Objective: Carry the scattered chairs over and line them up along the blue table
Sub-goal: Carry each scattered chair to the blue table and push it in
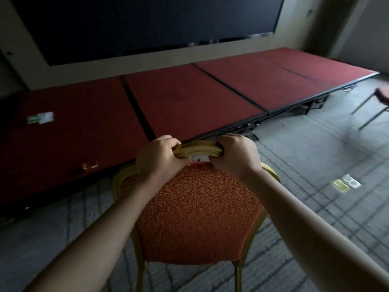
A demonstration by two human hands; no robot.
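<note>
Ahead, a dark screen [147, 22] fills the wall above a long red stage [189, 98] of panels set end to end. Grey patterned carpet [315, 154] runs along its front edge. An orange chair [197, 207] with a gold frame is just beside that edge, its back toward the person; I cannot tell whether its legs touch the carpet. The left hand [157, 159] and right hand [233, 154] each curl tightly round the top rail [200, 149], close together. A second chair [381, 95] shows at the far right, well apart. A small label [41, 118] lies on the stage, and two tags [346, 183] on the carpet.
</note>
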